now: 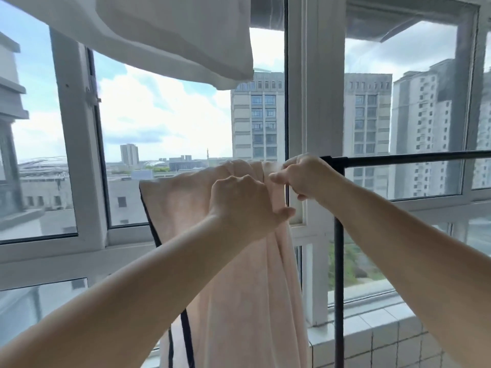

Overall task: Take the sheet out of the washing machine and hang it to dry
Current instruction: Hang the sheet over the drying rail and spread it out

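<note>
Both hands are raised at the top of the sheet, working on cloth bunched over the black rack. Left hand is curled into the pink cloth just below the bunch, knuckles toward the camera, thumb extended to the right along a fold; it grips the fabric. Right hand is closed at the corner where the horizontal bar meets the upright post, its fingers pinching the upper edge of the sheet against or just beside the bar; whether the fingers wrap the bar itself cannot be determined. Sheet location: draped over the left end of the rack, gathered tight at the top and hanging down in long vertical folds past the lower edge of the view, with a dark-piped edge showing on its left side. Handling assessment: the material appears soft and limp, with no stiffness of its own, and is judged likely to be heavier than it looks if still damp from the wash. It should slide readily along the smooth bar and could slip off if weight falls unevenly to one side. Recommended hold: the top hem on either side of the bunch, drawn apart along the bar. Noted nearby: a white cloth hanging overhead and the window frame behind.
</note>
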